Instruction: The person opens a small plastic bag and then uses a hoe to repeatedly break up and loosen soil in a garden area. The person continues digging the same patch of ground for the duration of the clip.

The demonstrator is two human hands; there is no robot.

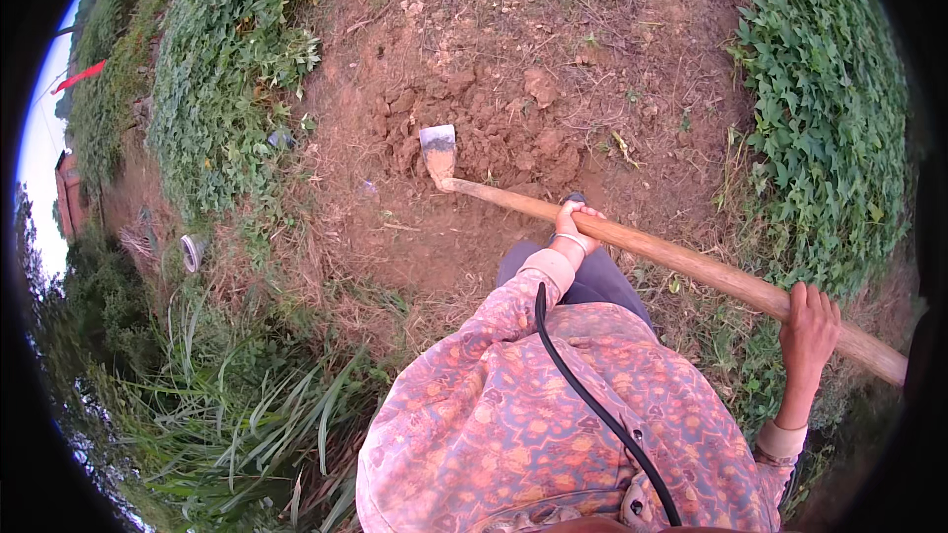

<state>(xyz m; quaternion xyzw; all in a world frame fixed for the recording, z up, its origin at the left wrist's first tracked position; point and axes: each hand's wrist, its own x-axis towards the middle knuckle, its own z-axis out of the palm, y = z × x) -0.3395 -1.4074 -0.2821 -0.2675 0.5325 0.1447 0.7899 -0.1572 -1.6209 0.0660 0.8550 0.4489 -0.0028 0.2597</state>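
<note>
A hoe with a long wooden handle slants across the view, from the upper left down to the right rim. My left hand, with a pale bangle at the wrist, grips the handle's middle. Nearer its butt end, my right hand is closed round the wood. The metal hoe blade, smeared with soil on its lower part, lies at the left edge of loose, broken clods of reddish earth. Whether its edge is sunk in the soil I cannot tell.
Leafy vines border the bare soil on the left, and more vines on the right. Long-bladed grass grows at the lower left, near a pale round object. Dry grass lies about my legs. A black cord hangs over my patterned shirt.
</note>
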